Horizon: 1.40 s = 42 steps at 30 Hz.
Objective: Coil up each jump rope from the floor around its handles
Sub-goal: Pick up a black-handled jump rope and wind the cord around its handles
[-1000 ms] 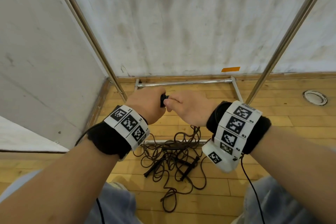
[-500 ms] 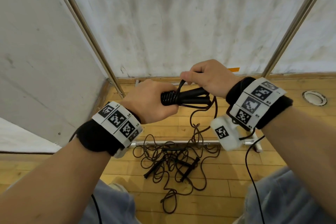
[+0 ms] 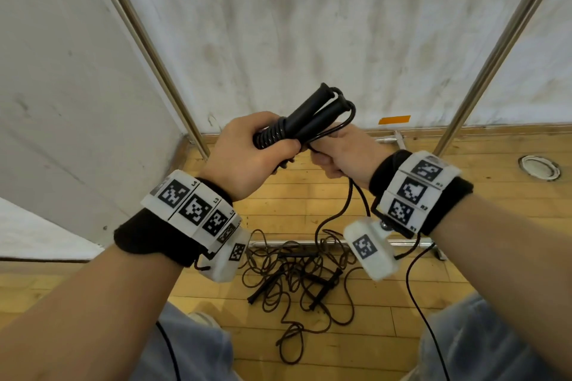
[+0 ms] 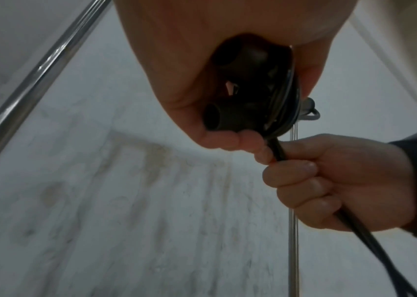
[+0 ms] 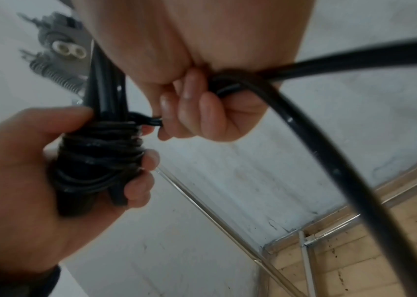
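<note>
- Jump rope handles (image 3: pixel 312 116), two black ones side by side, are held up in front of the white wall (image 3: pixel 309 25), their free ends tilted up and to the far right.
- Black cord (image 3: pixel 272 134) is wound in tight turns around the near part of the pair; the rest runs down from the right hand to the floor.
- Left hand (image 3: pixel 247 161) has its fingers curled round the wound part, thumb on top.
- Right hand (image 3: pixel 342 153) sits just right of it, knuckles almost touching, fingers closed on the cord just below the handles.
- From the left wrist, the butt ends of both handles (image 4: pixel 230 86) show inside the fist, hidden from the head camera.
- From the right wrist, the turns of cord (image 5: pixel 100 158) under the left fingers (image 5: pixel 138 186) are plain.
- On the wooden floor (image 3: pixel 464 195), near the person's knees, lies a tangle of more ropes (image 3: pixel 297 284) with black handles, by a metal frame bar (image 3: pixel 278 243).
</note>
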Each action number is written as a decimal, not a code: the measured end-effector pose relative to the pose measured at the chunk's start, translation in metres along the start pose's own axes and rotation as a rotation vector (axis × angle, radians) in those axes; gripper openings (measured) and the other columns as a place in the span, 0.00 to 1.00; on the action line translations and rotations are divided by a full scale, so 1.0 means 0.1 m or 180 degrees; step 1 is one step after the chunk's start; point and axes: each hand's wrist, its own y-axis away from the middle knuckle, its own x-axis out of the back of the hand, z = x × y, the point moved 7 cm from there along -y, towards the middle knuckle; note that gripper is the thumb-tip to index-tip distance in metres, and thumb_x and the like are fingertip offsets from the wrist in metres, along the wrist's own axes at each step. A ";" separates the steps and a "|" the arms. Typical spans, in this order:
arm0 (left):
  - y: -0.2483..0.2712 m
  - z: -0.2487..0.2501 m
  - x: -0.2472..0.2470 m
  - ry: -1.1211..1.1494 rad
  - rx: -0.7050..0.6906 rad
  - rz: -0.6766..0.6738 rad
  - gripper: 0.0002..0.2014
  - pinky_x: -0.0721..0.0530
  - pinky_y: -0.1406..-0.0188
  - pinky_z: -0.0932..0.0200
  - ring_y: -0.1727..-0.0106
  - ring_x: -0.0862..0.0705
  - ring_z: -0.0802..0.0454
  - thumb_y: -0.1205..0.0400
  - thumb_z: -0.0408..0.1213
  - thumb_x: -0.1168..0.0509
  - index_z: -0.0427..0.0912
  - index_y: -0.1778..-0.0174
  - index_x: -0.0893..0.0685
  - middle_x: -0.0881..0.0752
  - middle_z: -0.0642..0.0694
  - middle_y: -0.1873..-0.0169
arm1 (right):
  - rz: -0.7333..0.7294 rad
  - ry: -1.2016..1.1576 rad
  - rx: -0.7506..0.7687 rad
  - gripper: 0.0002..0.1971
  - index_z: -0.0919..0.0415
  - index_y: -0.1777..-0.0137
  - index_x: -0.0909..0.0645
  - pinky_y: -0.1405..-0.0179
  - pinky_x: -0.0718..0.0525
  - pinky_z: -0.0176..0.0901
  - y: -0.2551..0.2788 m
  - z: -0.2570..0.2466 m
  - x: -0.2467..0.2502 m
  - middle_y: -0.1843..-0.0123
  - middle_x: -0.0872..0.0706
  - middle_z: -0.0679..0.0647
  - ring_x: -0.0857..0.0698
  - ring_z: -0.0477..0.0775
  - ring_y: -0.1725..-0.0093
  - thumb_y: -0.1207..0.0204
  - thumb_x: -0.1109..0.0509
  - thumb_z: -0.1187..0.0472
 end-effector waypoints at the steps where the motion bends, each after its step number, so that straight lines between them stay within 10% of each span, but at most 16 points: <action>1: 0.00 -0.01 0.01 -0.0024 0.0020 0.0035 0.09 0.14 0.69 0.50 0.68 0.13 0.43 0.30 0.42 0.31 0.47 0.56 0.14 0.12 0.44 0.69 | 0.0016 0.0055 -0.0005 0.13 0.59 0.62 0.24 0.78 0.44 0.40 0.00 0.02 -0.03 0.77 0.33 0.50 0.40 0.48 0.77 0.15 0.43 0.62; 9: -0.10 -0.17 0.18 -0.0192 0.0245 0.0729 0.07 0.17 0.69 0.50 0.70 0.16 0.51 0.27 0.47 0.33 0.50 0.57 0.18 0.15 0.48 0.69 | 0.0249 0.1157 0.0231 0.17 0.55 0.64 0.25 0.74 0.33 0.38 0.07 0.05 -0.18 0.75 0.30 0.46 0.32 0.45 0.77 0.14 0.46 0.55; 14: -0.11 -0.27 0.14 -0.1505 0.0104 0.0631 0.11 0.27 0.73 0.59 0.67 0.20 0.59 0.23 0.50 0.35 0.54 0.48 0.26 0.20 0.56 0.68 | 0.0132 0.2257 0.0248 0.11 0.52 0.63 0.28 0.73 0.35 0.38 0.12 0.08 -0.30 0.69 0.25 0.46 0.26 0.46 0.70 0.19 0.38 0.52; 25: -0.14 -0.37 0.05 -0.2927 0.0108 0.0354 0.20 0.18 0.60 0.47 0.54 0.18 0.37 0.18 0.45 0.38 0.51 0.30 0.31 0.21 0.40 0.46 | -0.0064 0.3164 0.0059 0.17 0.57 0.61 0.24 0.71 0.28 0.41 0.13 0.05 -0.29 0.68 0.22 0.50 0.24 0.50 0.69 0.15 0.46 0.51; 36: -0.03 -0.45 -0.34 -0.3307 0.0192 -0.0776 0.16 0.27 0.71 0.58 0.65 0.24 0.52 0.20 0.44 0.39 0.59 0.36 0.27 0.20 0.57 0.63 | 0.0663 0.3083 0.0924 0.17 0.54 0.62 0.20 0.72 0.29 0.36 0.10 -0.23 -0.03 0.68 0.20 0.48 0.23 0.46 0.69 0.18 0.42 0.47; 42: 0.01 -0.25 -0.37 -0.2949 -0.0109 -0.0583 0.13 0.36 0.79 0.64 0.73 0.25 0.64 0.27 0.64 0.40 0.61 0.55 0.22 0.21 0.59 0.74 | 0.1077 0.2425 0.0961 0.21 0.59 0.63 0.17 0.68 0.26 0.40 0.08 -0.30 0.16 0.70 0.20 0.50 0.23 0.49 0.69 0.23 0.38 0.42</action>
